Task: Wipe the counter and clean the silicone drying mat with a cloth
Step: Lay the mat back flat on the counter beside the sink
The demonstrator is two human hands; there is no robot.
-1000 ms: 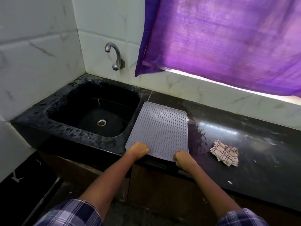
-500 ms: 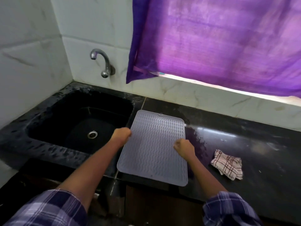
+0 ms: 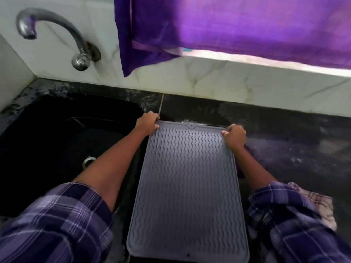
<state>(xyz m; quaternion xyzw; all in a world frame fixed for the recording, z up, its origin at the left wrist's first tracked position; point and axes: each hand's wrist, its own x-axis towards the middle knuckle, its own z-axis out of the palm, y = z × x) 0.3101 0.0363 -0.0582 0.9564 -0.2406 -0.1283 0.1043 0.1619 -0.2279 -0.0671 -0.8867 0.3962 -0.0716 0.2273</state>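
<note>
A grey silicone drying mat [image 3: 187,186] with wavy ridges lies lengthwise on the black counter [image 3: 288,141], just right of the sink. My left hand [image 3: 147,124] grips the mat's far left corner, fingers curled over its edge. At the far right corner my right hand [image 3: 234,136] holds the mat the same way. A checked white and brown cloth [image 3: 321,207] lies on the counter at the right, partly hidden behind my right sleeve.
A black sink [image 3: 62,149] with a metal drain sits to the left of the mat. A chrome tap [image 3: 57,35] juts from the tiled wall above it. A purple curtain [image 3: 237,25] hangs over the window behind the counter.
Both hands moved from the mat's near edge, along its sides, to its far corners. The camera leaned in closer over the mat.
</note>
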